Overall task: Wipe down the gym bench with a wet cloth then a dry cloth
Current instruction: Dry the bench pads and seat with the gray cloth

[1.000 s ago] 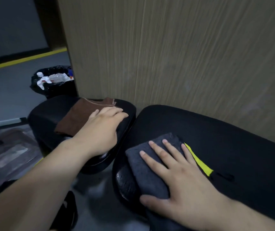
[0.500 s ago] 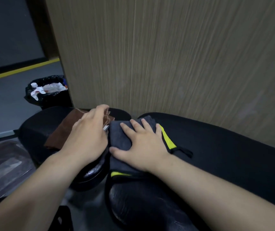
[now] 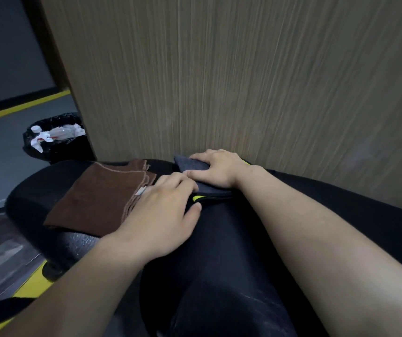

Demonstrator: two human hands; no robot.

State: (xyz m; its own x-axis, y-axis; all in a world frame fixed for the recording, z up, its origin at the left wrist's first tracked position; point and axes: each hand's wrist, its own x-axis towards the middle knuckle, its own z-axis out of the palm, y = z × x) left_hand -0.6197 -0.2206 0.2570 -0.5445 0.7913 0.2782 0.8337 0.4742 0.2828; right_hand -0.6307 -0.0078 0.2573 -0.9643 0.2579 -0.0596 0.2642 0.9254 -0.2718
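The black padded gym bench runs from the bottom of the view up toward the wall. My right hand lies flat with spread fingers on a dark grey cloth with a yellow-green edge at the far end of the long pad. A folded brown cloth lies on the separate black seat pad to the left. My left hand rests on the pad where the two pads meet, fingers straight, touching the brown cloth's right edge.
A wood-grain wall panel stands right behind the bench. A black bin lined with a bag and holding white rubbish sits on the grey floor at the left. A yellow floor line runs behind it.
My right hand has slid the grey cloth away from me along the long pad, up to its far end by the wall. My left hand stayed near the gap beside the brown cloth.
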